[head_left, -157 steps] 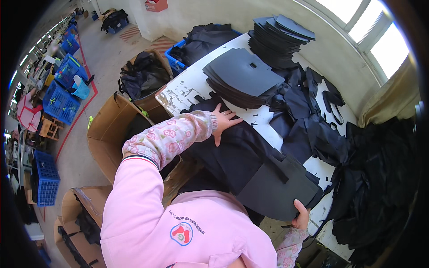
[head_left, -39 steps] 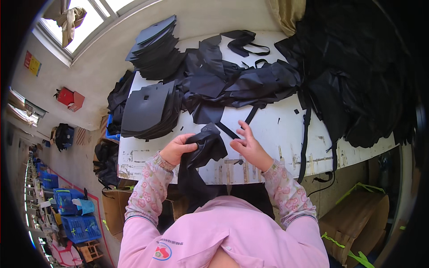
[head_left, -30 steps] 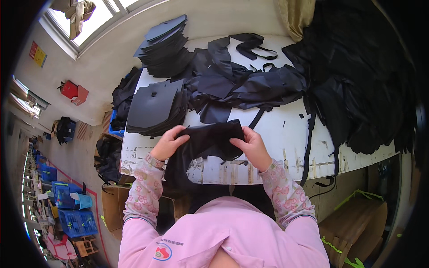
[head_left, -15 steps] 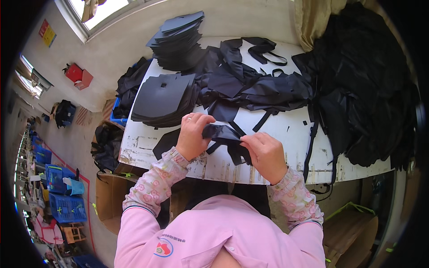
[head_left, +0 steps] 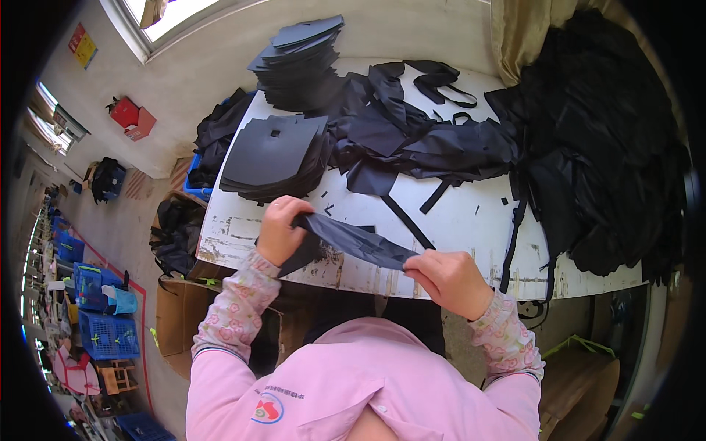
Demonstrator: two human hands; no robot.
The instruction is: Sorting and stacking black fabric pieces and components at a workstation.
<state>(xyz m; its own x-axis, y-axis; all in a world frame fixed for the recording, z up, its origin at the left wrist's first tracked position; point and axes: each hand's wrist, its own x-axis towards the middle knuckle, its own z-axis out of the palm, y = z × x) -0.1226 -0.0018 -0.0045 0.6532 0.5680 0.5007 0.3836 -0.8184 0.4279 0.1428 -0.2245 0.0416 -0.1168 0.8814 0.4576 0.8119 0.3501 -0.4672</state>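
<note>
A strip-like piece of black fabric is stretched between my hands above the near edge of the white table. My left hand pinches its left end, and my right hand grips the right end lower down. Both hands are closed. Below the strip, close to my left hand, there is more dark material; whether it is joined to the strip I cannot tell. Just beyond my left hand stands a stack of dark grey panels with a small square mark on top.
Behind it rises a second stack of panels. Loose black fabric pieces cover the table's middle, and a tall black heap fills the right side. A strap lies mid-table. Cardboard boxes stand below at the left.
My hands have moved apart, the left one leftward and down, the right one rightward and down. The bunched fabric between them is now drawn out into a long strip.
</note>
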